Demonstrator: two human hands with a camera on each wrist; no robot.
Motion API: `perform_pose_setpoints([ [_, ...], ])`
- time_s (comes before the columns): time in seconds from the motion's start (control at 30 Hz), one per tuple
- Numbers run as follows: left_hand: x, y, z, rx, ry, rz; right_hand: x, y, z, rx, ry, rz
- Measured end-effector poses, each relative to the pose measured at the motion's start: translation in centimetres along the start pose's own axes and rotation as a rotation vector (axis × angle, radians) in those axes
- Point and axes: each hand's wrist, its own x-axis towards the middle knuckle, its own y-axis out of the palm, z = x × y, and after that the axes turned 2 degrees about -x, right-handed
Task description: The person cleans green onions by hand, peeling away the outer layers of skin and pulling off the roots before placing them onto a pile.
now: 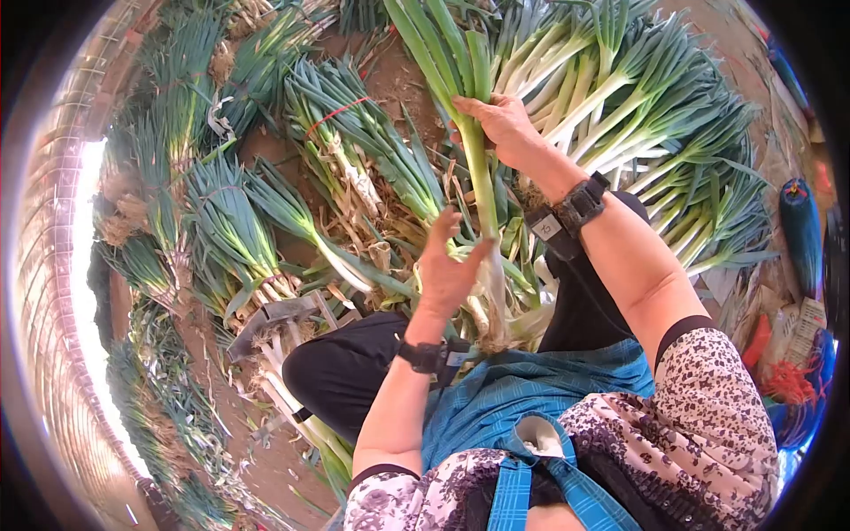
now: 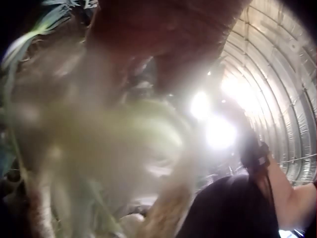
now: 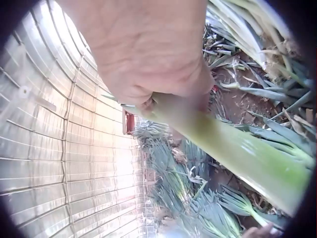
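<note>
In the head view my right hand (image 1: 505, 131) grips a large leek (image 1: 481, 190) where its pale stalk turns to green leaves. The leek stands upright, leaves pointing away and its root end low near my lap. The right wrist view shows the fingers of my right hand (image 3: 158, 69) curled round the smooth green stalk (image 3: 247, 153). My left hand (image 1: 447, 274) is just left of the stalk, thumb and fingers spread apart with nothing held. A blurred pale-green shape fills much of the left wrist view, below my left hand (image 2: 158, 34).
A large pile of loose leeks (image 1: 682, 150) lies at the right. Tied bundles (image 1: 226, 217) cover the ground at the left, one with a red band (image 1: 336, 115). A metal stand (image 1: 274, 323) is beside my left knee (image 1: 341, 367). A plastic-covered wall (image 1: 57, 265) curves along the far left.
</note>
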Motion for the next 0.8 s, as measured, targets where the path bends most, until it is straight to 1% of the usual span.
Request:
perform_pose_setpoints([
  [0.03, 0.1, 0.8, -0.7, 0.015, 0.051, 0.073, 0.0, -0.2, -0.1, -0.029, -0.005, -0.035],
  [0.07, 0.1, 1.3, 0.4, 0.017, 0.050, 0.085, 0.0, -0.5, -0.3, -0.022, -0.003, -0.045],
  [0.1, 0.1, 1.8, 2.4, -0.247, -0.177, 0.159, -0.2, -0.6, -0.1, 0.009, 0.046, 0.036],
  [0.13, 0.4, 2.0, 2.6, -0.511, -0.405, 0.230, -0.2, -0.9, -0.2, 0.038, 0.093, 0.119],
  [0.17, 0.2, 1.2, 2.9, -0.568, -0.432, 0.199, -0.3, -1.2, -0.4, 0.131, 0.138, 0.236],
  [0.2, 0.2, 0.7, 2.5, -0.567, -0.433, 0.206, -0.3, -1.4, -0.6, 0.134, 0.137, 0.230],
  [0.27, 0.2, -0.4, 1.5, -0.676, -0.307, 0.097, -0.5, -1.5, -1.2, 0.073, 0.138, 0.324],
  [0.3, 0.5, -0.7, 0.2, -0.639, -0.262, 0.028, -0.7, -1.2, -0.9, -0.035, 0.152, 0.305],
  [0.33, 0.6, -0.8, 0.1, -0.630, -0.264, 0.022, -0.8, -0.8, -1.1, -0.028, 0.154, 0.313],
  [0.4, 0.7, -1.0, 0.1, -0.475, -0.258, -0.101, -1.1, 0.1, -1.5, -0.061, 0.153, 0.365],
  [0.43, 0.7, -0.8, 0.0, -0.407, -0.243, -0.182, -1.3, 0.5, -1.7, -0.086, 0.115, 0.346],
  [0.47, 0.7, -0.9, 0.0, -0.404, -0.243, -0.188, -1.3, 0.8, -1.6, -0.085, 0.116, 0.352],
  [0.53, 0.5, -0.9, 0.3, -0.284, -0.271, -0.241, -1.5, 0.9, -1.5, -0.112, 0.108, 0.320],
  [0.57, 0.5, -1.0, 0.5, -0.285, -0.274, -0.241, -1.5, 0.9, -1.7, -0.113, 0.111, 0.320],
  [0.63, 0.3, -1.4, 1.2, -0.362, -0.386, -0.223, -1.5, 1.1, -2.2, -0.161, 0.106, 0.339],
  [0.77, 0.3, -1.5, 2.7, -0.356, -0.352, -0.183, -1.8, 1.3, -2.0, -0.179, 0.068, 0.327],
  [0.8, 0.5, -1.6, 2.9, -0.524, -0.361, -0.216, -1.8, 1.5, -1.8, -0.208, 0.027, 0.307],
])
